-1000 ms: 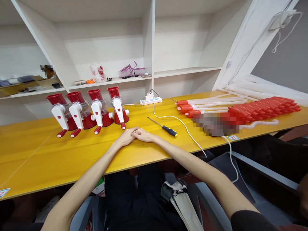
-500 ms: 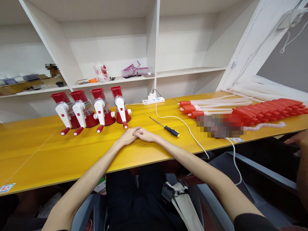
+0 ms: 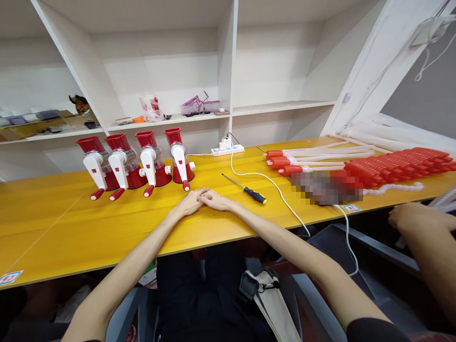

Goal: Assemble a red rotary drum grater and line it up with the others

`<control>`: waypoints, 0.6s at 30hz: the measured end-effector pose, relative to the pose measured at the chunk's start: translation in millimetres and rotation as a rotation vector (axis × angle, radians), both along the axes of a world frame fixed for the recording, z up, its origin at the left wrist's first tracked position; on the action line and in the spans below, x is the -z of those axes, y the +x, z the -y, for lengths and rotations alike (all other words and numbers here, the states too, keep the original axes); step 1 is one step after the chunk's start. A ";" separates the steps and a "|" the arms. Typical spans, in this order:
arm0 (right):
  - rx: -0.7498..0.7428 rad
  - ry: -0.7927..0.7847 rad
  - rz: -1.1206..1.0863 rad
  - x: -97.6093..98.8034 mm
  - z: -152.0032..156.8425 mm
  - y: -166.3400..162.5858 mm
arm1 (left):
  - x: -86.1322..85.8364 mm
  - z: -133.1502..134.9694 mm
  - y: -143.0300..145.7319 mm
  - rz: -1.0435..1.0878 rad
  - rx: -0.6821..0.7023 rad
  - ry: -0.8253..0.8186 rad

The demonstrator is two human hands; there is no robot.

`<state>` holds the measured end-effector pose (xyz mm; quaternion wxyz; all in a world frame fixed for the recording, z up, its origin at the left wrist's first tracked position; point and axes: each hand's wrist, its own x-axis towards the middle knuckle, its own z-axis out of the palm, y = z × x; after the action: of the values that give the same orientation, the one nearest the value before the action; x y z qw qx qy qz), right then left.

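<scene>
My left hand (image 3: 188, 201) and my right hand (image 3: 215, 200) rest together on the yellow table, their fingers overlapping and lying loosely flat. Neither one holds an object; part of the fingers is hidden where they cross. Just beyond my left hand stands a row of several red and white rotary graters (image 3: 152, 164), with red hoppers and white crank handles. To the right of my right hand lies a screwdriver (image 3: 253, 194) with a black and yellow handle, its tip pointing away to the left.
A white power strip (image 3: 228, 150) trails a cable across the table (image 3: 117, 228). On the right lie red-handled white tubes (image 3: 292, 169), a red pile (image 3: 399, 165) and a blurred-out patch. Shelves (image 3: 192, 118) at the back hold small items. Another person's hand (image 3: 420, 221) is at far right.
The other person's hand and forearm at the far right have come further into view, towards the table edge. My two hands have stayed where they were.
</scene>
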<state>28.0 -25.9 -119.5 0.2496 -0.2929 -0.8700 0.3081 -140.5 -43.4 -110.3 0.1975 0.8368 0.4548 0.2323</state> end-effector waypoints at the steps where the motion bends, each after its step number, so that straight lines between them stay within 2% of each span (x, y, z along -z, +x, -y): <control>1: -0.002 -0.001 -0.001 0.0 0.1 0.1 | -0.1 0.2 0.1 -0.002 0.000 0.002; 18: 0.004 -0.013 0.008 -3.6 2.4 0.9 | 1.5 -1.7 -0.2 0.005 0.003 0.000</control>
<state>28.9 -28.3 -115.9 0.2450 -0.2977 -0.8683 0.3122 -140.7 -41.7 -111.8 0.1988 0.8371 0.4528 0.2340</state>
